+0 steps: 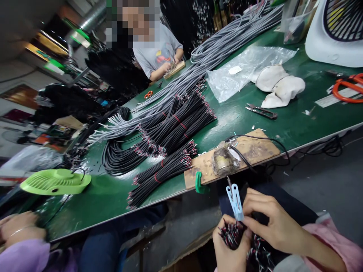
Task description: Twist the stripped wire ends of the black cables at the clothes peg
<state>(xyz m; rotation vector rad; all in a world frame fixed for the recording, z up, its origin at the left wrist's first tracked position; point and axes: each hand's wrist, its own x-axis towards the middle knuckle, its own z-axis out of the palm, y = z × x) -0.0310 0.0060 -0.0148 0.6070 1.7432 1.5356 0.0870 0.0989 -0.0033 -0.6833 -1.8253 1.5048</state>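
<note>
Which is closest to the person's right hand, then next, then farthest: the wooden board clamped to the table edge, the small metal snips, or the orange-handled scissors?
From the right hand, in the head view:
1. Wooden board clamped to the table edge, just above the hand.
2. Small metal snips, farther up on the green tabletop.
3. Orange-handled scissors, far off at the right edge.

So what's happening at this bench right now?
The person wearing the camera sits at a green table. Their left hand grips a bundle of black wires with red and white ends, and their right hand holds pale blue snips over the bundle. More tied wire bundles lie on the table. Across it, another person works at a wooden board.
</note>
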